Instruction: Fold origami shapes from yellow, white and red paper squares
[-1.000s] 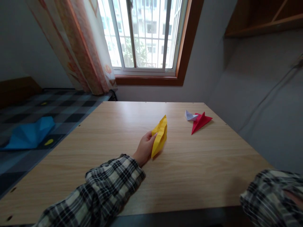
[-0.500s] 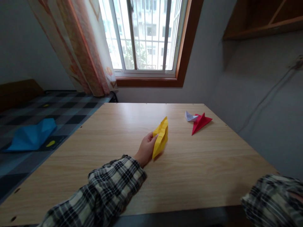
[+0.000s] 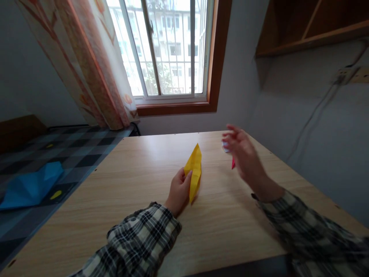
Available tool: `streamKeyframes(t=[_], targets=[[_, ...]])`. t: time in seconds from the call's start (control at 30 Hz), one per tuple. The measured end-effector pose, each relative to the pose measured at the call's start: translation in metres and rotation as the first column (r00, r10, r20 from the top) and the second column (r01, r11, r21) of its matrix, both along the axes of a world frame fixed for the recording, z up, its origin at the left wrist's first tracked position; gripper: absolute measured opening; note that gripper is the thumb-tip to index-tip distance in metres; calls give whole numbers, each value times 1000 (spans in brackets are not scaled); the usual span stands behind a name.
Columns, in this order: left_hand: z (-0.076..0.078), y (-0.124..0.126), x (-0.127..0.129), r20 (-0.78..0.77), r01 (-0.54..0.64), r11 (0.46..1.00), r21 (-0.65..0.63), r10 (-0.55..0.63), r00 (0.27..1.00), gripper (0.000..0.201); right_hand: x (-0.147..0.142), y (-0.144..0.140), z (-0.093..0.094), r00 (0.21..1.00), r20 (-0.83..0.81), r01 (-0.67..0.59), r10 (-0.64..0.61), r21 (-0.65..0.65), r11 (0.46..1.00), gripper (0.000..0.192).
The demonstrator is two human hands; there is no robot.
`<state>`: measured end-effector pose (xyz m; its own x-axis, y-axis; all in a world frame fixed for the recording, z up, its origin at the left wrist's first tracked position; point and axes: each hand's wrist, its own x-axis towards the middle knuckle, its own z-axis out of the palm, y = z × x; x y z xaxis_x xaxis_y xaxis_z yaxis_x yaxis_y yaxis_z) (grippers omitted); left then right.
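Observation:
My left hand (image 3: 177,193) pinches a yellow folded paper (image 3: 196,169) between thumb and fingers, just above the table. The paper has creased faces and pointed ends and stands nearly upright. Over the right side of the table is my right hand (image 3: 245,158), blurred by motion, with its fingers apart and nothing seen in them. It covers most of a red folded paper (image 3: 233,163), of which only a tip shows. A bit of a small white folded paper (image 3: 226,149) peeks out beside its fingertips; whether the hand touches either one I cannot tell.
The pale wooden table (image 3: 138,169) runs towards the window wall. To its left, a blue folded paper (image 3: 31,186) lies on a checked bed cover (image 3: 72,150). A wall shelf (image 3: 311,38) and a socket with a cable (image 3: 344,75) are at the right.
My right hand has come in from the lower right and now reaches over the red and white papers. The yellow paper has turned slightly in my left hand. The view has shifted a little.

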<state>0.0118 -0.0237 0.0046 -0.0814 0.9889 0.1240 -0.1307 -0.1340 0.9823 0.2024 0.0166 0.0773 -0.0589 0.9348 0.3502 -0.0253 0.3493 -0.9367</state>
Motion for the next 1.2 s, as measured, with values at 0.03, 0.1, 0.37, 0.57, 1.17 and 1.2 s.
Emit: streamKeyframes(t=[0.03,0.1,0.37,0.57,1.17,1.2], targets=[[0,0,-1,-15,-12,1000,18,13,1000,34,-9,-1,-10,1000,-11,-17,17,-63,998,51],[-1,1,-2,-36,-24,999,41,25,999,34,-29,-5,-34,997,-38,-74,68,-203,976,71],[-8,2,-6,-120,15,997,76,-5,993,37,-52,-14,-85,866,-430,-414,257,-326,850,56],[-3,0,-5,-135,24,997,68,-15,991,39,-44,-12,-87,827,-460,-497,324,-328,803,41],[-5,-1,-4,-192,-8,1000,-21,4,981,54,-38,-8,-89,941,-255,-301,221,-339,891,38],[-7,-1,-5,-217,-12,1000,3,12,976,54,-39,-9,-90,943,-250,-299,222,-337,893,38]])
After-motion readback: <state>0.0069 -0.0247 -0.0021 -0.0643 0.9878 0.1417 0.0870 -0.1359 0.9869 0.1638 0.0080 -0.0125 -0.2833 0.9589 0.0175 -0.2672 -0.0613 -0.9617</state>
